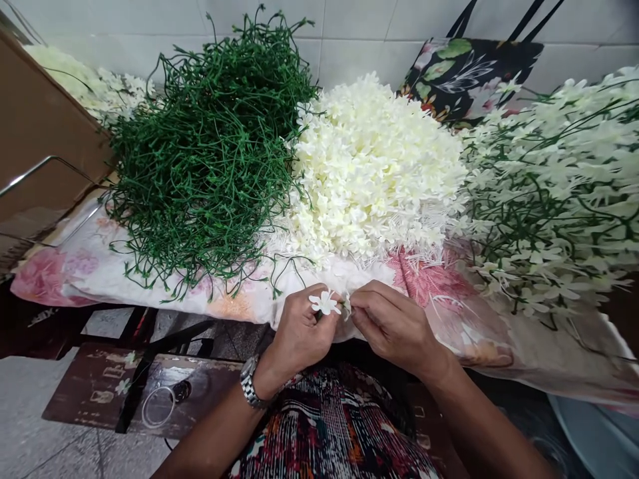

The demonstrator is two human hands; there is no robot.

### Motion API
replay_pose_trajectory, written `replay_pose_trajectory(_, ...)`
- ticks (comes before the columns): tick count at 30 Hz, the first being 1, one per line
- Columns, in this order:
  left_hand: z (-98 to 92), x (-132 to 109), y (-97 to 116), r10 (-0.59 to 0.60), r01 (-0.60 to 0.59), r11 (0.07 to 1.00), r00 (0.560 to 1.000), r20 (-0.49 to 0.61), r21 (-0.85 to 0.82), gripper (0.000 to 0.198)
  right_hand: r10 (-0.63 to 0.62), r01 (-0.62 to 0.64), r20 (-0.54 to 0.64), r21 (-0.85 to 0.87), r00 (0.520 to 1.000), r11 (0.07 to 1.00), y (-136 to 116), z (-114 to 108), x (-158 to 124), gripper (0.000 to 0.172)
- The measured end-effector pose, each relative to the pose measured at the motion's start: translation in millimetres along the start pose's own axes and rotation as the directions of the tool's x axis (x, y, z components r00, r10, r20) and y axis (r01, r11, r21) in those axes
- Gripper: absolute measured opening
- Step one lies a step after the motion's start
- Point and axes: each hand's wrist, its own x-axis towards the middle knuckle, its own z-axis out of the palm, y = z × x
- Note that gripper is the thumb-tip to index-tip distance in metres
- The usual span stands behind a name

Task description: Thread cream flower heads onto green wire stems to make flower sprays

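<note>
Close to the table's front edge, my left hand (305, 330) is closed, with a white artificial flower (325, 303) showing above its thumb and finger. The stem below that bloom is hidden in the hand. My right hand (392, 326) pinches a second small white flower (347, 305), seen edge-on between the two hands. Beyond them lies a big pile of loose white blossoms (374, 173). To its left rises a tangled heap of green plastic stems (210, 153). Assembled white flowers on green stems (554, 199) spread over the right side.
A floral cloth (239, 303) covers the table. At the left stand a cardboard box (44, 126) and a bent metal wire (34, 174). A black flowered bag (469, 76) leans against the tiled wall. Below the table is a brown wooden bench (94, 382) with a clear ring on it.
</note>
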Motion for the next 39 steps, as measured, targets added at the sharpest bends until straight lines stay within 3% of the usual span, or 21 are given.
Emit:
replay_pose_trajectory(17,0.4,3,0,0.076,-0.088,0.982,0.994,0.076,0.166,0.022,0.044,-0.047,0.051,0.056,0.998,0.997,3,2,-4,0.015)
replay_pose_trajectory(25,0.8,4,5,-0.11,0.107,0.993,0.992,0.065,0.039,0.02,0.131,-0.135,0.037,0.104,0.991,0.985,3,-2,1,0.014)
replay_pose_trajectory(30,3.2,0,6,-0.121,0.118,0.99,0.992,-0.037,-0.077,0.019,0.153,-0.156,0.033,0.098,0.988,0.983,-4,-10,9,0.013)
replay_pose_trajectory(33,2.6,-3,6,-0.143,0.136,0.984,0.989,-0.05,-0.115,0.018,0.137,-0.139,0.027,0.07,0.99,0.988,-8,-13,12,0.012)
replay_pose_trajectory(39,-4.2,-4,10,-0.316,0.312,0.946,0.948,-0.029,-0.09,0.035,0.019,-0.018,0.038,-0.009,0.999,1.0,-11,-14,13,0.013)
